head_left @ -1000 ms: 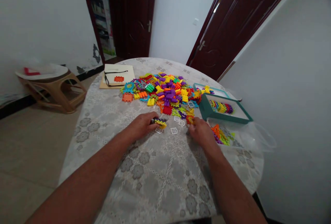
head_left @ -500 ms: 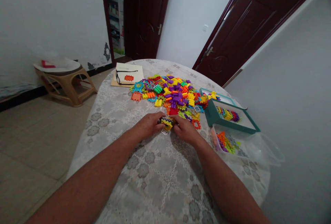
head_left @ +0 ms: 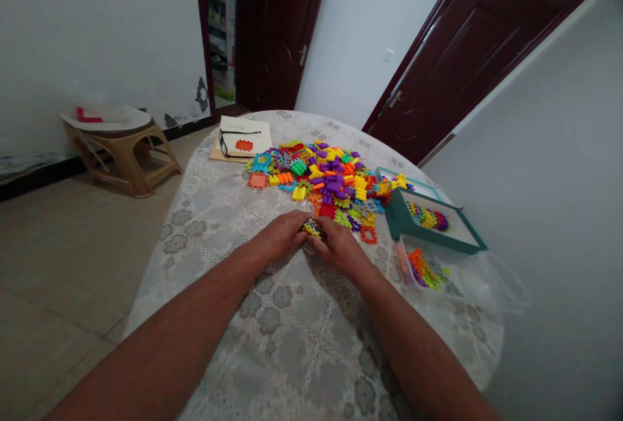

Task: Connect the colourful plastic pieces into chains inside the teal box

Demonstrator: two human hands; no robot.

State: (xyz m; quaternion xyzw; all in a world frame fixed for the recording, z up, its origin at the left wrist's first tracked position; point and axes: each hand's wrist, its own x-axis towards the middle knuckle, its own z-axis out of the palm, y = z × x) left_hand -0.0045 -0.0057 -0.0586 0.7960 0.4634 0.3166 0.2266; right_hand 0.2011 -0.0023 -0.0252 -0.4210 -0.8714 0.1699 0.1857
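Note:
My left hand (head_left: 287,234) and my right hand (head_left: 337,242) meet in front of me, low over the table. Between them they grip a small assembly of interlocking plastic pieces (head_left: 312,228), yellow with dark and pale parts. My left fingers close on its left side, while the right thumb and fingers wrap its right side and hide much of it. Just beyond the hands spreads a heap of colourful interlocking toy pieces (head_left: 333,181). A red piece (head_left: 327,211) lies closest to my right fingers.
A green box (head_left: 428,233) with joined pieces stands at the right, a clear plastic tub (head_left: 457,278) with loose pieces in front of it. Glasses (head_left: 224,143) and an orange piece (head_left: 244,145) rest on a book (head_left: 260,129) at the back left. A stool (head_left: 131,148) stands beyond the table.
My right hand has turned and closed further over the assembly, so less of its yellow side shows. My left hand has barely moved.

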